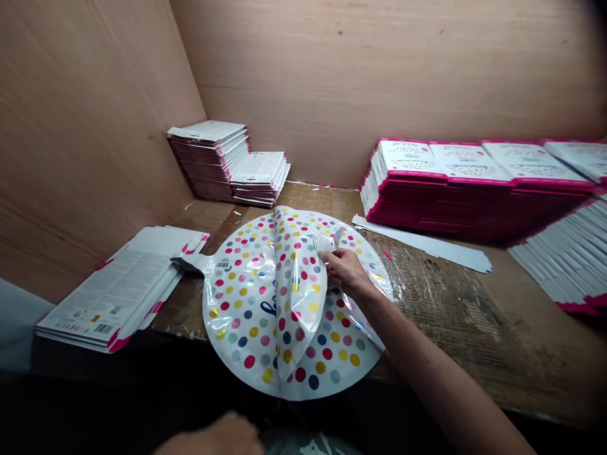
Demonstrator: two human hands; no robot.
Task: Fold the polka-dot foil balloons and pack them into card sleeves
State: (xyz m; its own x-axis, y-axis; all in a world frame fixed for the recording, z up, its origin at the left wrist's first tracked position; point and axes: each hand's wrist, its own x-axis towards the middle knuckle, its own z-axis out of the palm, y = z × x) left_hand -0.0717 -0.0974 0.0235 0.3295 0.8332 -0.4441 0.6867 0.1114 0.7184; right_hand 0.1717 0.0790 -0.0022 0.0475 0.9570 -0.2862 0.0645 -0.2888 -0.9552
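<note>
A round foil balloon with multicoloured polka dots lies flat on the table, its sides folded in toward the middle in a glossy crease. My right hand pinches the folded foil near the upper right of the balloon. My left hand shows only in part at the bottom edge, blurred, below the table's front edge. A foil neck tab sticks out to the left of the balloon, toward a stack of white printed cards with pink edges.
The table has a worn, taped brown surface. Plywood walls close off the back and left. Stacks of white cards stand in the back corner, pink-edged packs fill the right, and a long white card strip lies beside them.
</note>
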